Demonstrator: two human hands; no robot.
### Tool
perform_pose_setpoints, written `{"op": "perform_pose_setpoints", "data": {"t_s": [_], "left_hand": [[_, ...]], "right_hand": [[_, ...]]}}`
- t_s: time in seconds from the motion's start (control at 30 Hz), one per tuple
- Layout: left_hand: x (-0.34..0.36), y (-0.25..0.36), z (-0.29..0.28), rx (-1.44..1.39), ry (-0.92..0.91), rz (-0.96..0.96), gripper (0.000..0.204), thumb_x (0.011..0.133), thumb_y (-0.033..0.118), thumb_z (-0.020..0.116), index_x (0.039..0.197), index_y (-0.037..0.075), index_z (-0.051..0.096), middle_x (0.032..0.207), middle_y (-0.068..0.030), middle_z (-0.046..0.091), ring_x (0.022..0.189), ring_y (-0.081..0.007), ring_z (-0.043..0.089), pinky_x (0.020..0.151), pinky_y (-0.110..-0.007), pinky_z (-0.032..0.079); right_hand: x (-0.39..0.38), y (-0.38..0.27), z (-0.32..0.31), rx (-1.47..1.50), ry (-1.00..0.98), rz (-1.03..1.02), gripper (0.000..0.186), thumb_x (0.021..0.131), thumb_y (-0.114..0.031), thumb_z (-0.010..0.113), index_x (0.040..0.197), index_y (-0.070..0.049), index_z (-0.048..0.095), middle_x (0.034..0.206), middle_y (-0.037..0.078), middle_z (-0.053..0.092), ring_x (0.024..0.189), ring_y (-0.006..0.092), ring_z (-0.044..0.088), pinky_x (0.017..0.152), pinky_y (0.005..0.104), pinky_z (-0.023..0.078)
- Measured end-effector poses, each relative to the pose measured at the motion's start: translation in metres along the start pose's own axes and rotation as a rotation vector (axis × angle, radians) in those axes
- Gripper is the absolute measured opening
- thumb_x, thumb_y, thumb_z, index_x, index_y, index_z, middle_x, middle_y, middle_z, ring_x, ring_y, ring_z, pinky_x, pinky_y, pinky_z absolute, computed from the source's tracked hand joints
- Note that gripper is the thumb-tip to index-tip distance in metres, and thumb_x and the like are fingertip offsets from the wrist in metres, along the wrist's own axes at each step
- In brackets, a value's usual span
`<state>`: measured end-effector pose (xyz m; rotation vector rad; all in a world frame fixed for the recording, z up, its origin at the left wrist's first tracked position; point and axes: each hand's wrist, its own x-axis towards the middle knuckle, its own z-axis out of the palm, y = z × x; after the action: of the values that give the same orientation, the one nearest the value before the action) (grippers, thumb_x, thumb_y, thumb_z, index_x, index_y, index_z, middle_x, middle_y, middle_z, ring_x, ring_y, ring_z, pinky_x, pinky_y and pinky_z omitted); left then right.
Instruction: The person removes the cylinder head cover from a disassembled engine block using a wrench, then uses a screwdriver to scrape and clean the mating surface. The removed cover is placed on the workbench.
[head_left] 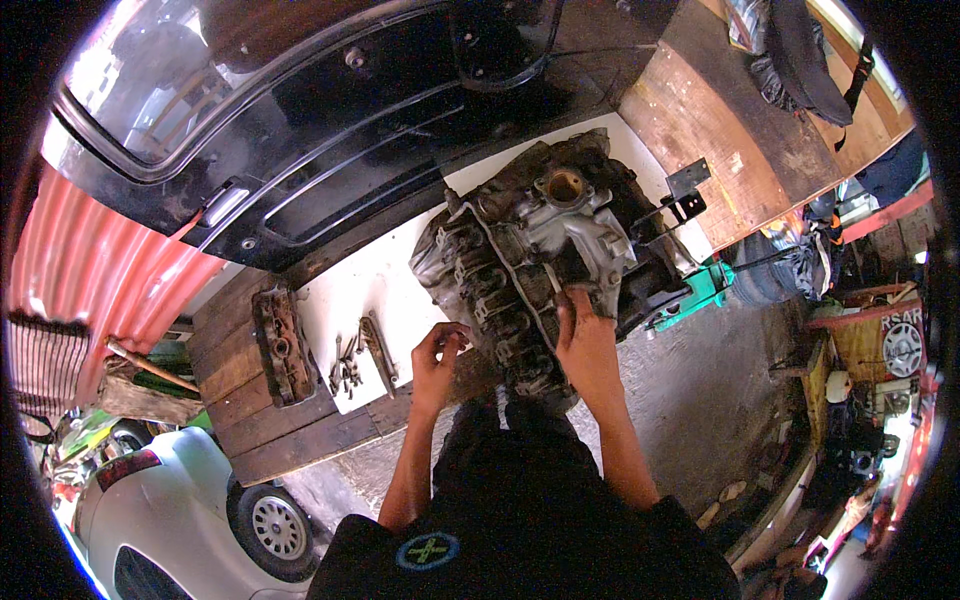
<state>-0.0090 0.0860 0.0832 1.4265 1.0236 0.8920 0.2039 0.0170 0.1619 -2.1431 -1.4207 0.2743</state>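
Note:
A grimy metal engine (510,270) lies on a white board on the bench in front of me, its row of valve gear facing up along the near left side. My right hand (588,345) is over the engine's middle, fingers closed around a thin, pale piece that I cannot make out. Beside the engine's near left edge, my left hand (437,362) is loosely curled, thumb and fingers apart, with nothing visible in it. A round port (565,187) opens upward at the engine's far side.
Left of the engine are several bolts (346,362), a long dark metal part (378,352) and a rusty engine cover (283,345). A black vehicle panel (350,150) rises behind the bench. A green metal stand part (695,298) juts out at right. A white car (165,510) stands lower left.

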Motion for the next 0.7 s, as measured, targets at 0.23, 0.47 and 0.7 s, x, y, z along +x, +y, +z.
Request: {"op": "perform_pose_setpoints", "data": {"t_s": [0.23,0.47,0.7], "left_hand": [[0.002,-0.002,0.009,0.037,-0.006,0.007,0.016,0.097,0.007,0.052,0.102,-0.002,0.064,0.085,-0.0090,0.067,0.075,-0.0145,0.063,0.072,-0.029,0.050],[0.000,0.000,0.018,0.038,-0.014,0.026,0.015,0.097,0.007,0.051,0.100,-0.002,0.063,0.087,-0.0091,0.067,0.077,-0.0144,0.064,0.072,-0.029,0.051],[-0.008,0.000,0.018,0.069,0.003,-0.028,0.014,0.096,0.003,0.050,0.101,-0.002,0.063,0.088,-0.0091,0.067,0.080,-0.0147,0.065,0.073,-0.028,0.052]], "right_hand": [[-0.009,0.012,0.013,0.020,0.109,-0.021,0.031,0.092,-0.010,0.055,0.118,0.006,0.056,0.095,0.030,0.065,0.081,0.0448,0.065,0.072,0.0481,0.053],[-0.003,0.007,0.000,0.117,0.185,-0.068,0.025,0.092,-0.014,0.057,0.112,-0.001,0.061,0.084,0.025,0.067,0.075,0.0402,0.066,0.068,0.0472,0.053],[0.008,0.005,-0.009,0.015,-0.022,-0.016,0.026,0.091,-0.012,0.057,0.115,-0.002,0.060,0.082,0.025,0.066,0.075,0.0422,0.065,0.067,0.0483,0.051]]}}
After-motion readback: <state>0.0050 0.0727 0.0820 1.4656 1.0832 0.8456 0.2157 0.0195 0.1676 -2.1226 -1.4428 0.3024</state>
